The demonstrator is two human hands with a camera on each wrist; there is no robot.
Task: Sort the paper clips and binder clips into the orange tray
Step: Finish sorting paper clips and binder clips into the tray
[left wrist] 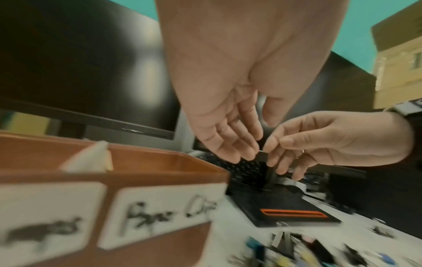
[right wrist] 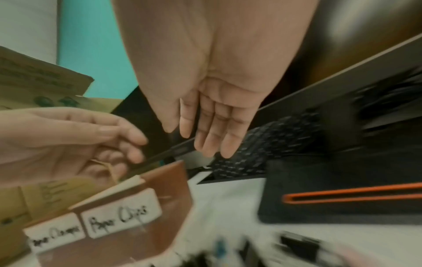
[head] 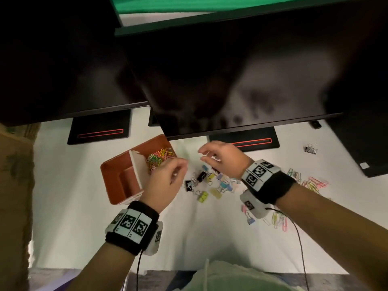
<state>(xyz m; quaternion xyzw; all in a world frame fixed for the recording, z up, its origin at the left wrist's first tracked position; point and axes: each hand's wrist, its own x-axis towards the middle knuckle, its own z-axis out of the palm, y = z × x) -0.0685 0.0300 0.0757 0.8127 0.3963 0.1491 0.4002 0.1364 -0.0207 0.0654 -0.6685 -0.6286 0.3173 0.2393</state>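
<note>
The orange tray [head: 111, 181] stands left of centre, with coloured paper clips [head: 159, 157] in its far compartment. White labels on its side read "Paper Clips" [right wrist: 118, 218] and "Paper Clamps" [right wrist: 54, 233]. My left hand [head: 182, 166] hovers over the tray's right edge, its fingers loosely bent and its palm empty [left wrist: 253, 137]. A thin yellowish loop [right wrist: 107, 168] shows by its fingers; I cannot tell whether it is held. My right hand [head: 204, 155] hangs close beside, fingers straight [right wrist: 194, 139]. Binder clips [head: 210, 181] lie in a pile beneath both hands.
Loose paper clips [head: 315, 183] lie to the right, with more near my right wrist [head: 279, 221]. A lone binder clip [head: 310, 148] sits at the back right. Two monitors on black stands [head: 98, 131] overhang the back. A cardboard box [head: 14, 185] stands at the left.
</note>
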